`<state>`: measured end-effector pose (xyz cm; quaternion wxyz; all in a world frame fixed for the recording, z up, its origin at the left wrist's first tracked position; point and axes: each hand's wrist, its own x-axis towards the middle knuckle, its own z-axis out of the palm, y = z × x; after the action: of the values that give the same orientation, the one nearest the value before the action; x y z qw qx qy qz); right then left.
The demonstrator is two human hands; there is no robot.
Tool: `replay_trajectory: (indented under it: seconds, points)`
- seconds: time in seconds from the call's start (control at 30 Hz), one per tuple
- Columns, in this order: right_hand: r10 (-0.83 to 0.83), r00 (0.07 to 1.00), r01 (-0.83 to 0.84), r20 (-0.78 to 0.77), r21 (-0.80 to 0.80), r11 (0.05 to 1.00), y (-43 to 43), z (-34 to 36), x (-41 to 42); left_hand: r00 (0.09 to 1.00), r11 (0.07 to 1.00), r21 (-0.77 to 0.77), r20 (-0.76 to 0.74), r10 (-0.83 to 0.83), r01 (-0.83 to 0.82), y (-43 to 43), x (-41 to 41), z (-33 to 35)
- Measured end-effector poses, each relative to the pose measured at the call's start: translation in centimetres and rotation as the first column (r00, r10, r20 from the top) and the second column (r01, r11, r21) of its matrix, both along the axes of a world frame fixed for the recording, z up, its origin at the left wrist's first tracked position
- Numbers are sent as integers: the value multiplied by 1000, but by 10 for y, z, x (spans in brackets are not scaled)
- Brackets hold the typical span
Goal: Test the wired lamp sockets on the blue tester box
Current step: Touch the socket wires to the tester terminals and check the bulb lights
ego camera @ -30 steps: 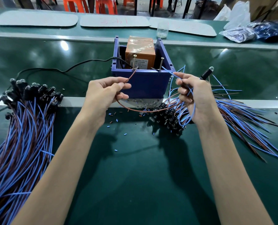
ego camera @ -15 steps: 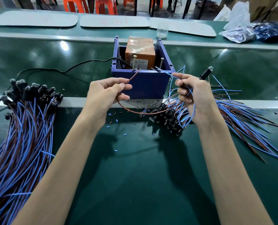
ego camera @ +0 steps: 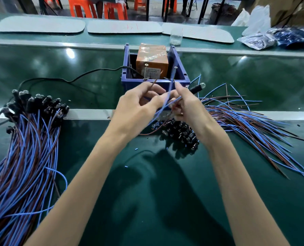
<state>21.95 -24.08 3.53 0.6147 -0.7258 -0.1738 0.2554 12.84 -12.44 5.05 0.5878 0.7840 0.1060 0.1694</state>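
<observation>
The blue tester box (ego camera: 182,75) stands at the middle of the bench, with an orange block (ego camera: 152,59) and two upright screws inside. My left hand (ego camera: 138,108) pinches the brown wire (ego camera: 152,86) just in front of the box. Close beside it, my right hand (ego camera: 188,105) grips the black lamp socket (ego camera: 197,87), whose clear bulb points right, and its blue wire (ego camera: 162,107). The two hands nearly touch. Whether the wire ends touch the screws is hidden by blur.
A large bundle of wired sockets (ego camera: 28,139) lies at the left. Another heap of sockets (ego camera: 183,134) with fanned blue and brown wires (ego camera: 250,125) lies at the right. A black cable (ego camera: 73,79) runs into the box. Plastic bags (ego camera: 264,38) sit far right.
Both hands have come together in front of the box. The left hand moved right and the right hand moved left. The blue wire now crosses between them.
</observation>
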Motion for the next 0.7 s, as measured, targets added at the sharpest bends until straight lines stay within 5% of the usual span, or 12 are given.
replay_trajectory:
  seconds: [0.1, 0.33, 0.53, 0.7]
  points:
    - [17, 1000, -17, -3, 143, 990, 1, 0, -4, 989, 990, -29, -64, -137, 135, 6, -3, 5]
    - [62, 985, -79, 162, 100, 992, -14, 4, -2, 975, 977, 132, -170, -144, 168, 14, -4, 4]
    - [148, 966, -166, 210, 75, 983, -22, 8, -4, 898, 860, 350, -368, -240, 373, 29, -15, 13]
    - [281, 929, -300, 241, 44, 953, -25, 20, -13, 961, 908, 318, -142, -237, 271, 24, -14, 15]
